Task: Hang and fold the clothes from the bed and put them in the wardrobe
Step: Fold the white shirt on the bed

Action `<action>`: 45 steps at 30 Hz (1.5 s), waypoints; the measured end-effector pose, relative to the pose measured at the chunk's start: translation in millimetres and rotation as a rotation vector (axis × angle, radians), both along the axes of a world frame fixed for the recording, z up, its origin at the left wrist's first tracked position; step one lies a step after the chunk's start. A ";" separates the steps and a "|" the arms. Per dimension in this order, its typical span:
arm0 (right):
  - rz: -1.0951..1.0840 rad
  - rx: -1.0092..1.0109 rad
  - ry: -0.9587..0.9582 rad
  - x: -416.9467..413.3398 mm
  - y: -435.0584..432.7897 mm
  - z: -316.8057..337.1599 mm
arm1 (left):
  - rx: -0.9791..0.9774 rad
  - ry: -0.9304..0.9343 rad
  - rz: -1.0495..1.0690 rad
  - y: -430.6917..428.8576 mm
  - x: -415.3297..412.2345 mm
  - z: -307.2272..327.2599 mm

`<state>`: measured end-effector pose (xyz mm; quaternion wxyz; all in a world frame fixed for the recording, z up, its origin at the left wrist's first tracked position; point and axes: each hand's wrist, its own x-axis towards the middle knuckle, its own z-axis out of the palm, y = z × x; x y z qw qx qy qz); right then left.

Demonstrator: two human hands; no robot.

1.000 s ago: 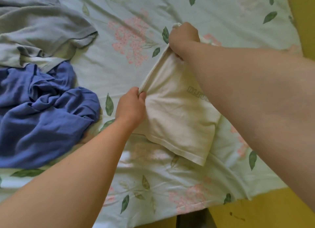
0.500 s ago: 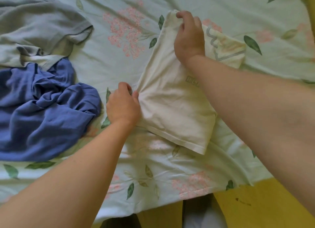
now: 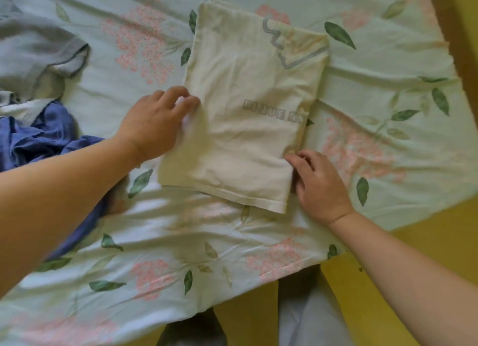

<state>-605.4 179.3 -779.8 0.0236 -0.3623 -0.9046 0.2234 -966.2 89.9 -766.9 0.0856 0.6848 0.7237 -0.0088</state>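
Note:
A cream T-shirt [image 3: 248,128] with grey lettering lies folded into a flat rectangle on the floral bed sheet [image 3: 388,69]. My left hand [image 3: 155,123] rests on the shirt's left edge, its fingers lying loosely curved on the cloth. At the lower right edge my right hand [image 3: 318,185] touches the fabric with its fingertips; its thumb is hidden. Neither hand lifts the shirt.
A crumpled blue garment [image 3: 38,138] lies at the left, partly under my left forearm. Above it spreads a grey garment [image 3: 33,53]. The bed's corner ends at the right and bottom over a yellow floor [image 3: 426,247]. My legs [image 3: 307,317] stand at the bed's near edge.
My right hand let go of the shirt's top edge and came down to its lower right edge. My left hand released its pinch and now rests on the cloth. The shirt lies flat.

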 end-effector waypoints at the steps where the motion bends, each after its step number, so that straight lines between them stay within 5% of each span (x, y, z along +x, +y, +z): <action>1: -0.102 -0.097 0.035 -0.2 -4.4 0.2 | -0.009 0.002 0.081 2.9 3.5 2.1; 5: -0.830 -0.554 0.169 -22.2 -11.7 9.7 | 0.059 -0.021 0.156 20.2 47.7 19.9; 12: -0.838 -0.821 0.009 -38.0 -37.3 15.8 | -0.044 -0.246 -0.010 164.8 134.5 40.2; 20: -0.864 -0.928 0.087 -36.6 -43.3 10.7 | -0.278 -0.007 0.134 298.6 155.1 24.9; 25: -0.886 -1.012 0.144 -34.3 -51.5 7.4 | -0.369 0.222 -0.005 324.2 154.1 25.7; 29: -0.871 -1.033 0.115 -35.0 -52.0 5.6 | -0.517 0.188 -0.080 338.9 166.2 32.9; 34: -0.888 -1.097 0.134 -27.0 -67.4 1.7 | -0.522 0.125 0.077 340.1 164.7 32.6; 40: -0.808 -1.163 0.040 -26.6 -52.3 6.2 | -0.300 -0.114 0.227 322.7 162.9 12.8; 45: -0.527 -0.671 -0.224 -0.3 -13.2 14.0 | 0.157 -0.086 0.263 261.9 112.8 16.3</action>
